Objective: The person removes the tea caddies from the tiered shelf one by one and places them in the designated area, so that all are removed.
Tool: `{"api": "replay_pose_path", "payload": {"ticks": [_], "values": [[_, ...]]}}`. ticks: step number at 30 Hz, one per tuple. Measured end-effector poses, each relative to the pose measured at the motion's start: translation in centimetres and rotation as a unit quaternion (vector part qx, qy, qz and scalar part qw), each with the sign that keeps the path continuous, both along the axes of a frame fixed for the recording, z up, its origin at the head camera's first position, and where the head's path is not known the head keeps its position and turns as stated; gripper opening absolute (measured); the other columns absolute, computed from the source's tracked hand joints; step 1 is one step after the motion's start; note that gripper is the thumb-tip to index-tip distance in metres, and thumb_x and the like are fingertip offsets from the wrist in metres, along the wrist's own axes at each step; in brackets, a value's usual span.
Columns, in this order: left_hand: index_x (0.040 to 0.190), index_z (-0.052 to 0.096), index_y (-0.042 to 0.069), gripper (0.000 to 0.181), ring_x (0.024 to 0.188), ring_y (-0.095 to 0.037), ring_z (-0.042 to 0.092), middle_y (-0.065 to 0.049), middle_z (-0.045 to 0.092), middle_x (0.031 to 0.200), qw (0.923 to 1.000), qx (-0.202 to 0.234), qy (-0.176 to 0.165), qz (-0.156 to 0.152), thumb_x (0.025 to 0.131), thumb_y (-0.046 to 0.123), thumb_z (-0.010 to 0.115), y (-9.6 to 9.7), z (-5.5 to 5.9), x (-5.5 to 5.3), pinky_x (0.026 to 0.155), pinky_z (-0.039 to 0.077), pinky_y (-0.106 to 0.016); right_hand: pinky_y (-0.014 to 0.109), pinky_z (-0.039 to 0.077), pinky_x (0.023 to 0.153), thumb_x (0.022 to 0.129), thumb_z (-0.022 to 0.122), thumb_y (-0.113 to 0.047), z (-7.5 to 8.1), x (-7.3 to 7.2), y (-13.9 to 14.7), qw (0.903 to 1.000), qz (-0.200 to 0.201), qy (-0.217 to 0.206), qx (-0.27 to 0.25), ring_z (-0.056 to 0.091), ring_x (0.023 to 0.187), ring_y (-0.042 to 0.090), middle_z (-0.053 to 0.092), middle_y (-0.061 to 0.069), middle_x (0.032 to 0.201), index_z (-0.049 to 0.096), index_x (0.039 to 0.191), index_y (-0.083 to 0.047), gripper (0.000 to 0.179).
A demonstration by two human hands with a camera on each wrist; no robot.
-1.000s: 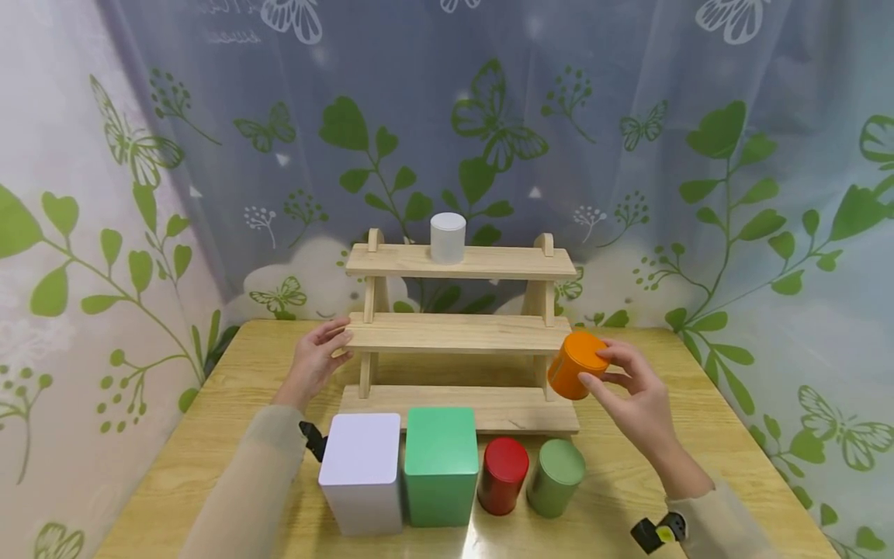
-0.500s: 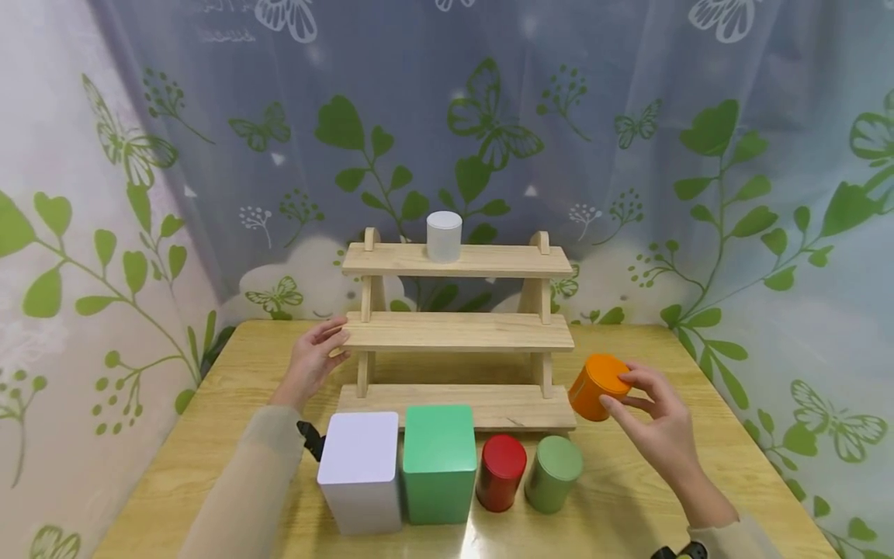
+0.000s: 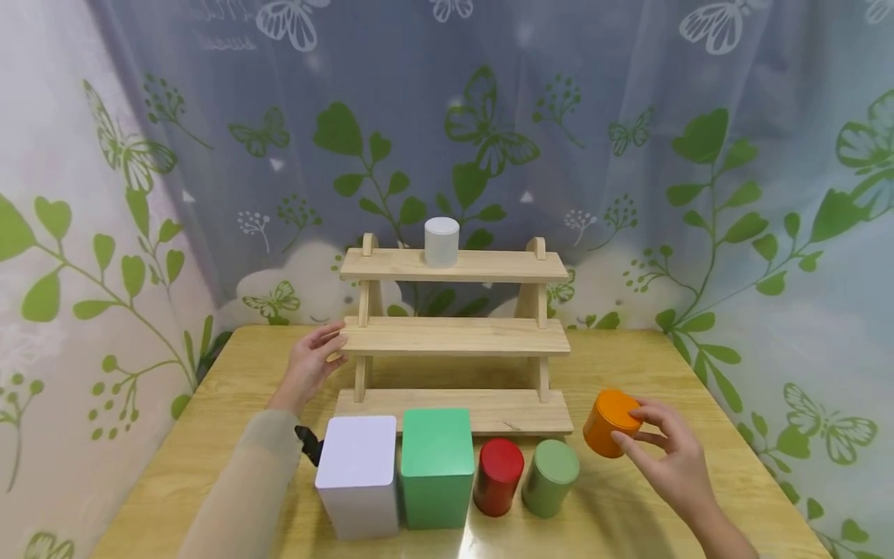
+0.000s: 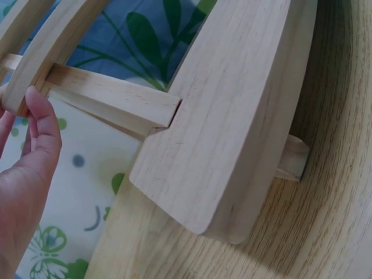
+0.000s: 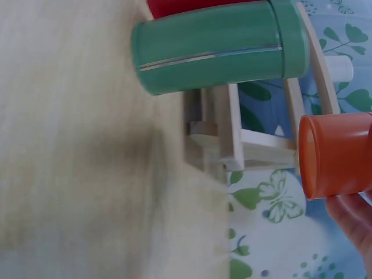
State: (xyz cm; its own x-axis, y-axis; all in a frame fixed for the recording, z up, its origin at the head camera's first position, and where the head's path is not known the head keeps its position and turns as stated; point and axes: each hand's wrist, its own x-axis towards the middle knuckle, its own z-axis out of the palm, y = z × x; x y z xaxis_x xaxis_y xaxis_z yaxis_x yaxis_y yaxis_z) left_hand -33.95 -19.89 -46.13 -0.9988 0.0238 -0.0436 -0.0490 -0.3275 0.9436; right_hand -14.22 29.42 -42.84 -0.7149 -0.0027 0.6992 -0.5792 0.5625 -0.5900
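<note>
My right hand (image 3: 673, 458) holds an orange canister (image 3: 606, 427) by its upper part, thumb on the near side and fingers on the far side. The canister leans a little and hangs over the table, right of the three-tier wooden shelf (image 3: 454, 338). In the right wrist view the orange canister (image 5: 337, 154) shows its round base, held above the table. At the shelf's left side, my left hand (image 3: 307, 369) pinches the end of the middle board, thumb and fingers about its edge (image 4: 26, 96). A small white canister (image 3: 441, 244) stands on the top board.
Along the front of the shelf stand a white box (image 3: 358, 473), a green box (image 3: 438, 466), a red canister (image 3: 499, 475) and a light green canister (image 3: 551, 477). Behind the wooden table (image 3: 230, 388) hangs a curtain (image 3: 447, 101) with leaves and butterflies.
My right hand has moved down, rightward and nearer with the orange canister, away from the shelf's middle board. The left hand keeps its place at the shelf.
</note>
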Motion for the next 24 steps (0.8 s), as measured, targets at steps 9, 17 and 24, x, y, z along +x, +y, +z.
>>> {"api": "replay_pose_path", "payload": {"ticks": [9,17,24], "values": [[0.129,0.050,0.001,0.048,0.087,-0.013,0.055,-0.004,0.052,0.108,1.0000,0.005,-0.004,0.002,0.086,0.009,0.067,0.2,-0.3,0.2,0.072,0.052,-0.028,0.021,0.053,0.063,0.060,0.074,0.023,-1.4,1.7,-0.1,0.9991,-0.013,-0.033,0.023,0.055,0.095,-0.002,0.054,0.024,0.106,0.058,0.093,0.010,0.039],[0.127,0.053,0.004,0.046,0.090,-0.014,0.054,-0.004,0.052,0.108,0.9999,0.004,-0.009,0.013,0.085,0.010,0.068,0.1,-0.1,0.1,0.072,0.052,-0.028,0.023,0.054,0.062,0.057,0.075,0.024,-2.8,2.1,-0.2,0.9989,0.001,-0.046,0.005,0.055,0.095,0.003,0.053,0.025,0.105,0.058,0.090,0.006,0.041],[0.129,0.051,0.003,0.046,0.089,-0.013,0.054,-0.005,0.050,0.110,0.9999,-0.005,-0.011,0.012,0.086,0.011,0.067,0.1,0.2,0.2,0.072,0.052,-0.028,0.027,0.055,0.061,0.061,0.075,0.021,-6.2,1.7,0.8,0.9962,0.019,-0.085,0.002,0.053,0.097,0.004,0.053,0.022,0.107,0.058,0.093,0.004,0.040]]}}
